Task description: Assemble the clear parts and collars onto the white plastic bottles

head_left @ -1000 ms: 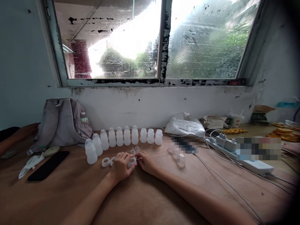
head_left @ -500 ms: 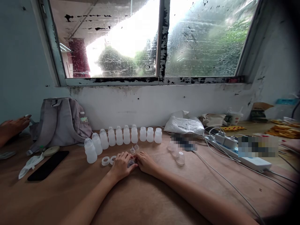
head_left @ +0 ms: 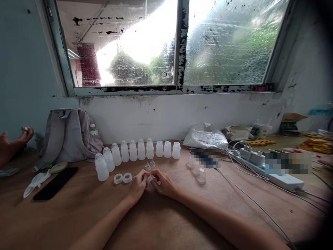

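My left hand (head_left: pixel 139 182) and my right hand (head_left: pixel 162 182) meet low over the table. Both pinch a small translucent bottle ring (head_left: pixel 150 179) between them; fingers cover part of it, so I cannot tell whether a nipple sits in it. Just beyond my fingertips stand two clear bottle nipples (head_left: pixel 148 166). Left of my left hand, two whitish rings (head_left: pixel 122 178) lie side by side. Behind is a curved row of several frosted baby bottles (head_left: pixel 133 151); those at the left and middle wear clear caps, while three at the right (head_left: pixel 167 150) have none.
Clear dome caps (head_left: pixel 201 175) lie to the right, near a silvery plastic bag (head_left: pixel 205 137) and a power strip (head_left: pixel 278 178) with trailing cables. At left are a black phone (head_left: pixel 56 183), a crumpled white wrapper (head_left: pixel 37 183), a grey backpack (head_left: pixel 69 135) and another person's hand (head_left: pixel 15 142).
My left hand has turned from lying over the clear piece to pinching it, and the piece now shows between both hands. The second loose ring is uncovered. The other person's hand at left has shifted.
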A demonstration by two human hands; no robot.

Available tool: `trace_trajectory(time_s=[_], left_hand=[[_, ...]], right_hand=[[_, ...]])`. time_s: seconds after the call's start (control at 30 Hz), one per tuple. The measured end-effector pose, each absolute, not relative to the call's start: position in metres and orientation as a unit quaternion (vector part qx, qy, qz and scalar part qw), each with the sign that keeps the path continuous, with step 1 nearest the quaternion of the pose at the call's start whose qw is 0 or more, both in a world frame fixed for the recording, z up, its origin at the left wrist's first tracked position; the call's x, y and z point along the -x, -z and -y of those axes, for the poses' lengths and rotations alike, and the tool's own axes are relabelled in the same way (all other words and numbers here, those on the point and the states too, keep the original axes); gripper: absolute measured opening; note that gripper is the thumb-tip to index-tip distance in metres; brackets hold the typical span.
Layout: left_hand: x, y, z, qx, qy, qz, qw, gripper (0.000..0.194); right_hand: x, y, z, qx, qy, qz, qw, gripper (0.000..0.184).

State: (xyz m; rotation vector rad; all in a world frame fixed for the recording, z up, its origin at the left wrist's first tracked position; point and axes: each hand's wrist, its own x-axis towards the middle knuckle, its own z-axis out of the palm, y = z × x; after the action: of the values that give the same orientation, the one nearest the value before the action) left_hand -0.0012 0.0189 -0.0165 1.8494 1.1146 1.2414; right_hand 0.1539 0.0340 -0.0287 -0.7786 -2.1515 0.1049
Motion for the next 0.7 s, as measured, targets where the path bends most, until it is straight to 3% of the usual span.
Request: trace_trajectory(time_s=[0.13,0.3,0.7], left_hand=[[-0.001,0.016,-0.016,-0.653,-0.505,-0.409,0.389,0.035],[-0.001,0.011,-0.01,-0.699,-0.455,-0.334,0.44,0.032],[-0.005,0.021,-0.012,-0.667,-0.439,-0.347,0.492,0.058]], right_hand=[[-0.152,0.03,-0.039,0.355,-0.066,0.821,0.443,0.016],[-0.152,0.026,-0.044,0.386,-0.108,0.781,0.479,0.008],[-0.151,0.026,-0.049,0.394,-0.185,0.757,0.487,0.02]])
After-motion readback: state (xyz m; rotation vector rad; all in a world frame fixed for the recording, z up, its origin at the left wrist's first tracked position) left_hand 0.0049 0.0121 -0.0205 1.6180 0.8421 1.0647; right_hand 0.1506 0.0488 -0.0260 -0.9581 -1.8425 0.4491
